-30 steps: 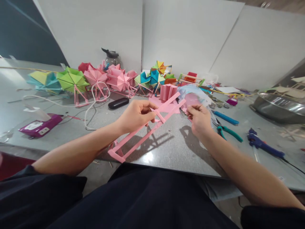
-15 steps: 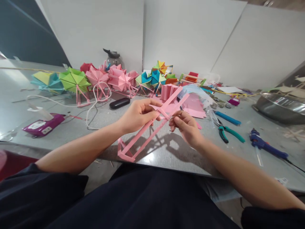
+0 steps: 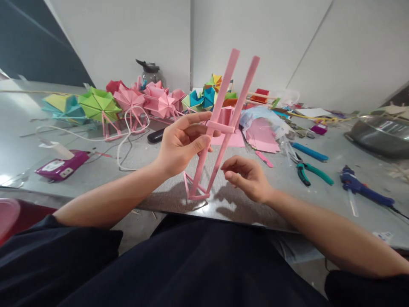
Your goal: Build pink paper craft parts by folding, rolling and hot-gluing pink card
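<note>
Far left on the desk [image 3: 243, 213]: purple packet [image 3: 59, 165], white cord [image 3: 123, 147] looping past it. Behind, a row of folded paper pinwheels [image 3: 129, 100] in green, pink and blue, on stick stands.

Centre: left hand [image 3: 179, 145] raised above the desk edge, grip closed on the pink stick frame [image 3: 223, 123], thumb and fingers pinching the left rail just below the short crossbar. Frame held near upright, long axis running from its triangular foot low over the desk edge up and slightly right to two free tips against the white wall. Foot looks clear of the surface; contact hard to tell.

Just right of the frame's lower half: right hand [image 3: 247, 179], loosely curled, grip released and holding nothing, fingertips pointing left toward the rails, near but apart. Frame up and to the left of this hand; left hand alone carrying it.

Further right: pink paper sheets [image 3: 262, 136], teal-handled pliers [image 3: 311, 172], blue glue gun [image 3: 364, 189], metal bowl [image 3: 380, 136] at the edge.
</note>
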A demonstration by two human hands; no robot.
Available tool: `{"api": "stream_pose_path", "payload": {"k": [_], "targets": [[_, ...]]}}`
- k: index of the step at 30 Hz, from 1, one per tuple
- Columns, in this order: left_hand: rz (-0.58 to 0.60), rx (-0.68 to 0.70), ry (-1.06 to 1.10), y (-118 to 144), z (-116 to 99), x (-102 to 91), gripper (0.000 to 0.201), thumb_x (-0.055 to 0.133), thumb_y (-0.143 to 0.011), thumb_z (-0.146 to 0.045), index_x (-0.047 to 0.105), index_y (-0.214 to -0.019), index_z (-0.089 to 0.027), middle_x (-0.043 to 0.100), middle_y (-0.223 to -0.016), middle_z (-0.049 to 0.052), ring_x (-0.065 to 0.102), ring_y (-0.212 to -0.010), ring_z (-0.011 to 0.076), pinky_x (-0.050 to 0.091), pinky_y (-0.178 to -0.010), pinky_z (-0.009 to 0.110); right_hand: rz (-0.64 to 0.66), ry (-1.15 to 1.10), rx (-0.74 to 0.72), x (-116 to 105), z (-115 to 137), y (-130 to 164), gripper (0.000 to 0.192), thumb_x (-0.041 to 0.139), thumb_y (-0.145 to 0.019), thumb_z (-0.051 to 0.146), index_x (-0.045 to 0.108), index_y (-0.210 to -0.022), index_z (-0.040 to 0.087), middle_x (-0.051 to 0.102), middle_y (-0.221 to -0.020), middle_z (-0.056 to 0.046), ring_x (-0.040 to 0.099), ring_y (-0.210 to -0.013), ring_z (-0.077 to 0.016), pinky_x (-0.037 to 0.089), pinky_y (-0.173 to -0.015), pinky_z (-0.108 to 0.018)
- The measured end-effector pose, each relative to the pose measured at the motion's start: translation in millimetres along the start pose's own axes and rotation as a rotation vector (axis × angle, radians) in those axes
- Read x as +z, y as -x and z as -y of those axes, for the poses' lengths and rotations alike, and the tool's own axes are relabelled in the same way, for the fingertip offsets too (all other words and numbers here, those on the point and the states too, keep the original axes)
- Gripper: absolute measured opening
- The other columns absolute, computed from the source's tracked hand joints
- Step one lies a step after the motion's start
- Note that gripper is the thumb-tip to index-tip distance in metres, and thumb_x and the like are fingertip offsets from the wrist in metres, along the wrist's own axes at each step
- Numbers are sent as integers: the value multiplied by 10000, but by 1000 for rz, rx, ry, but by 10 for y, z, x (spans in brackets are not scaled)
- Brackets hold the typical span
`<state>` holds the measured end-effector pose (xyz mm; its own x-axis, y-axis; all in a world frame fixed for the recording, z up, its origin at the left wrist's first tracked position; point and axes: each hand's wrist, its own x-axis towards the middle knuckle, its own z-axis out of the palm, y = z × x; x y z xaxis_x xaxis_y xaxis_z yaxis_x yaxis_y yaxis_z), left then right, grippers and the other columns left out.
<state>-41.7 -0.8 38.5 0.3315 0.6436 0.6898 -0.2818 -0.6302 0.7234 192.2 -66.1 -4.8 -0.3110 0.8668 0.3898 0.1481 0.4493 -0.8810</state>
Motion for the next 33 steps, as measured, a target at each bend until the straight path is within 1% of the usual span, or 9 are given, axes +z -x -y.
{"api": "stream_pose_path", "payload": {"k": [4, 8, 10, 13, 16, 21, 25, 27, 33], "targets": [[-42, 80, 10, -1, 114, -13, 529, 895, -970, -473, 671, -1394, -249, 844, -1112, 58, 837, -926, 213, 724, -812, 346, 95, 134, -28, 35, 21, 26, 286, 779, -1010, 515, 743, -997, 232, 742, -846, -29, 596, -690, -158, 515, -650, -333], [-55, 104, 6, 32, 171, -12, 530, 898, -965, -486, 641, -1377, -274, 838, -1071, 26, 840, -902, 206, 725, -787, 328, -23, 182, 9, 9, -15, -15, 341, 811, -977, 495, 618, -850, 244, 630, -727, 18, 534, -650, -146, 471, -622, -322], [-70, 59, -20, 65, 160, 16, 493, 881, -975, -469, 622, -1352, -284, 830, -1058, 13, 844, -916, 212, 724, -792, 333, -33, 173, 39, -38, -40, -53, 360, 843, -940, 526, 625, -876, 247, 627, -736, 18, 544, -656, -151, 479, -624, -324], [-92, -83, -95, 117, 111, 91, 450, 842, -984, -388, 585, -1338, -280, 805, -1029, 4, 845, -958, 221, 711, -840, 354, 54, 183, 62, -120, -84, -113, 313, 828, -934, 532, 714, -936, 240, 690, -789, -10, 567, -658, -159, 484, -619, -329], [-57, -187, -134, 136, 84, 158, 501, 796, -967, -306, 533, -1391, -264, 775, -997, 3, 834, -1018, 227, 678, -891, 370, 134, 252, 82, -181, -152, -155, 264, 779, -946, 480, 746, -851, 235, 654, -695, 4, 528, -611, -153, 434, -574, -314], [206, -312, -257, 58, 148, 83, 503, 797, -877, -257, 555, -1316, -209, 756, -922, -5, 763, -841, 174, 580, -778, 309, 185, 288, 71, -215, -269, -177, 197, 770, -916, 418, 797, -865, 231, 649, -670, 10, 524, -606, -157, 423, -571, -310], [559, -352, -484, -26, 197, -62, 230, 814, -799, -267, 722, -991, -181, 747, -870, 2, 661, -758, 155, 491, -702, 277, 212, 296, 60, -215, -306, -178, 170, 743, -928, 386, 813, -878, 240, 676, -672, 4, 533, -595, -160, 414, -575, -318], [694, -337, -540, -39, 216, -102, 135, 776, -825, -273, 775, -927, -185, 766, -867, 5, 658, -774, 162, 471, -714, 274, 232, 302, 46, -211, -317, -177, 160, 729, -938, 370, 818, -898, 243, 703, -697, 2, 549, -601, -162, 422, -588, -320], [792, -336, -637, 9, 286, -101, 101, 713, -852, -188, 810, -879, -195, 812, -893, 15, 727, -844, 193, 486, -778, 279, 287, 368, 12, -203, -378, -169, 166, 707, -973, 365, 831, -952, 257, 742, -769, -14, 592, -652, -177, 456, -635, -328]]}}
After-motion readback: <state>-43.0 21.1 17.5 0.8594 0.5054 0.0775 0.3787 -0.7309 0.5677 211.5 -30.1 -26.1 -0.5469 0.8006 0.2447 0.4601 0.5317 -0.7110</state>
